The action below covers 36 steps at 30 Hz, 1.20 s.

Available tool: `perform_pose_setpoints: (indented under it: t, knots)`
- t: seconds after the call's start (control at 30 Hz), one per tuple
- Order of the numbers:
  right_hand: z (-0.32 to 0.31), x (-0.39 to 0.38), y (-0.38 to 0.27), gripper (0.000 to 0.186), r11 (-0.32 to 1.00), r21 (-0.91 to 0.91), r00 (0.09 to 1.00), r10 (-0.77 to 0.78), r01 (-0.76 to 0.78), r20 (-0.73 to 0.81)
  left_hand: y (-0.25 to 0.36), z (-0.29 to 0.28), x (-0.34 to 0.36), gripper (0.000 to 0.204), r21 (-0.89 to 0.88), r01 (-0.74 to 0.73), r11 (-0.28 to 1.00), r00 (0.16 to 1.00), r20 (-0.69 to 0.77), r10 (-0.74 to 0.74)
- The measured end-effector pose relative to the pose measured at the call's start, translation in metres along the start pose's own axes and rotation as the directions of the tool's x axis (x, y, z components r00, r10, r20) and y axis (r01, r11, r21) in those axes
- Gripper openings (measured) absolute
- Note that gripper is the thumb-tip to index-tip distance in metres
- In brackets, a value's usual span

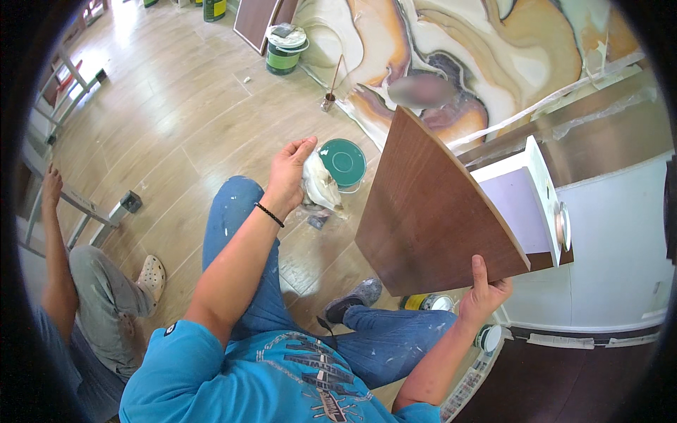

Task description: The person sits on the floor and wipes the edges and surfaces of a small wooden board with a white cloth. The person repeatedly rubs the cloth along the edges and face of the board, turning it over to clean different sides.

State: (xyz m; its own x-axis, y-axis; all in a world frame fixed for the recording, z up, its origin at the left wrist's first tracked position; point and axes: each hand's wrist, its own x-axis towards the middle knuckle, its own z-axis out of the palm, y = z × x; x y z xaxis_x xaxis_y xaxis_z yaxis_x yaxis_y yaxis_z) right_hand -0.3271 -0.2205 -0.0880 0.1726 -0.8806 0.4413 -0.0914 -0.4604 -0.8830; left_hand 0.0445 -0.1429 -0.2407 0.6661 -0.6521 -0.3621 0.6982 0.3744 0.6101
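Note:
My left hand (288, 178) is raised over the floor, its fingers closed on a crumpled white rag (321, 185) that hangs down. With my right hand (483, 292) I grip the lower corner of a brown wood-grain panel (434, 211), thumb on its face and the other fingers behind. The panel stands tilted in front of my left knee. Behind it sits a white box-like piece (518, 204), partly hidden by the panel; I cannot tell whether they are joined. A round white item (563, 225) shows at its right side.
A green-topped bucket (343, 162) stands beyond the rag. Paint tins (427, 302) are near my right leg, and a green bucket (283, 53) stands farther off. A marbled sheet (486, 42) fills the back. A person (106, 296) sits at left by a metal ladder (92, 211).

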Motion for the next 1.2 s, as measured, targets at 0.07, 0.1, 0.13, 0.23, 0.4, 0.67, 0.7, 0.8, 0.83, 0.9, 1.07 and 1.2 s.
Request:
perform_pose_setpoints:
  t: [0.07,0.1,0.13,0.23,0.4,0.67,0.7,0.8,0.83,0.9,1.07,1.2]
  knots:
    - [-0.002,0.0,0.001,0.038,1.0,0.011,1.0,0.007,-0.007,-0.002,0.0,-0.002,0.001,0.029,0.0,0.002,1.0,1.0,0.01,-0.002]
    - [-0.004,0.0,0.002,0.038,1.0,0.018,1.0,0.001,-0.001,-0.01,-0.001,-0.002,0.002,0.029,-0.001,0.002,1.0,1.0,0.015,-0.002]
    - [-0.006,0.0,0.004,0.037,1.0,0.025,1.0,-0.005,0.006,-0.018,-0.002,-0.002,0.001,0.028,0.02,0.008,1.0,1.0,0.026,-0.008]
    - [-0.014,-0.001,0.008,0.036,1.0,0.007,0.999,0.005,-0.005,-0.041,0.001,0.006,-0.007,0.027,0.093,0.0,0.996,0.998,0.061,-0.006]
    - [-0.017,0.001,0.007,0.034,1.0,-0.004,0.999,-0.016,0.016,-0.045,-0.007,0.015,-0.016,0.027,0.26,-0.153,0.953,0.975,0.199,0.102]
    - [-0.023,0.004,0.008,0.035,1.0,-0.012,0.996,-0.029,0.028,-0.09,-0.016,0.016,-0.027,0.031,0.473,-0.197,0.859,0.95,0.31,0.047]
    - [-0.023,0.005,0.008,0.035,1.0,-0.017,0.996,-0.025,0.024,-0.089,-0.016,0.016,-0.029,0.031,0.512,-0.228,0.828,0.944,0.325,0.059]
    - [-0.019,0.007,0.006,0.035,0.999,-0.027,0.996,-0.02,0.018,-0.092,-0.015,0.02,-0.036,0.031,0.515,-0.194,0.835,0.946,0.323,0.021]
    - [-0.017,0.008,0.004,0.035,0.999,-0.035,0.995,-0.024,0.021,-0.096,-0.016,0.021,-0.037,0.03,0.518,-0.185,0.835,0.947,0.322,0.009]
    - [-0.014,0.009,0.002,0.036,0.999,-0.044,0.994,-0.022,0.017,-0.104,-0.02,0.023,-0.04,0.032,0.542,-0.232,0.808,0.938,0.344,0.038]
    - [-0.01,0.014,0.003,0.04,0.997,-0.07,0.992,-0.023,0.015,-0.121,-0.006,0.067,-0.059,0.046,0.498,-0.517,0.696,0.827,0.5,0.257]
    - [-0.006,0.017,0.005,0.042,0.997,-0.065,0.994,-0.039,0.032,-0.103,0.009,0.12,-0.07,0.063,0.409,-0.682,0.606,0.71,0.569,0.414]
